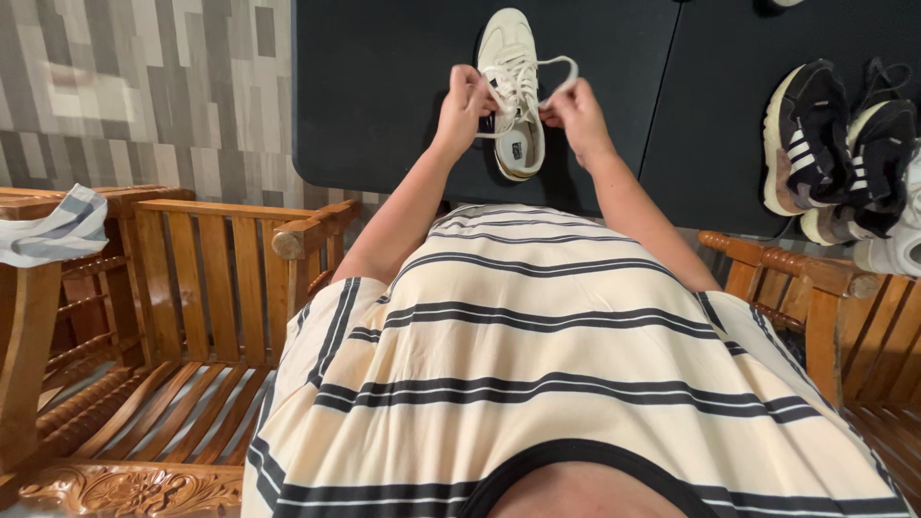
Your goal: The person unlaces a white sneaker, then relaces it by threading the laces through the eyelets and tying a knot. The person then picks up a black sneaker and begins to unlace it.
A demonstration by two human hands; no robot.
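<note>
1. A white shoe [511, 91] lies on a black table [384, 96], with its toe pointing away from the person.
2. The left hand [463, 104] is at the left side of the shoe. Its fingers are pressed together on a white lace [559, 77].
3. The right hand [576, 113] is at the right side of the shoe. Its fingers pinch the lace too, and a loop of lace sticks up over this hand.
4. Both hands are close together, just above the middle of the shoe.
5. The person wears a cream shirt [537, 374] with dark stripes. It fills the lower part of the view.
6. More shoes [844, 153] sit in a pile at the right end of the table. They are black and white, and well apart from the hands.
7. A wooden bench [192, 317] with slats stands on the left, below the table edge.
8. A folded cloth [53, 230] with grey stripes lies on the wood at the far left.
9. The wall [144, 86] behind has grey blocks on it.
</note>
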